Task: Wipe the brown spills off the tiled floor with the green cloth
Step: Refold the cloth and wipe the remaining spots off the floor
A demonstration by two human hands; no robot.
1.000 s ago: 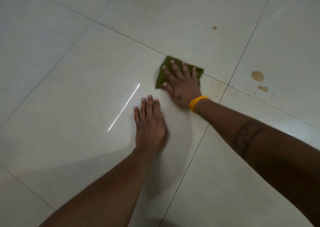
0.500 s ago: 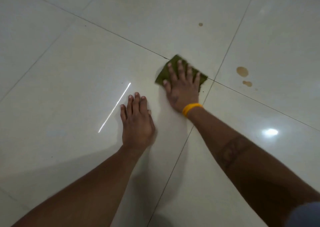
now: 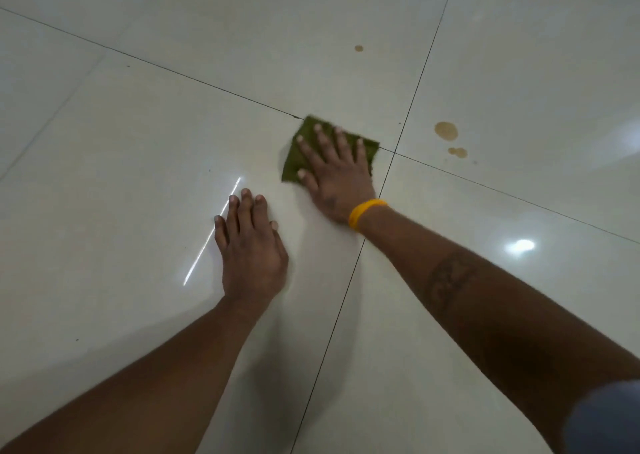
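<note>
We see the right hand (image 3: 334,173) lying flat on the cloth (image 3: 294,157), which sits on the floor (image 3: 138,148) just left of where 4 tiles meet. The left hand (image 3: 251,249) lies flat on the floor nearer us and to the left. 3 spills (image 3: 446,131) lie right of the cloth, well apart from it.

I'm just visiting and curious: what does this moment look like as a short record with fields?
Place: pale tiled floor
Right hand: pressed flat on the green cloth
Left hand: flat on the bare tile, holding nothing
Wrist: yellow band on the right
Spills left: large brown spot, smaller blot, tiny spot
Cloth versus spills: apart, not touching
</note>
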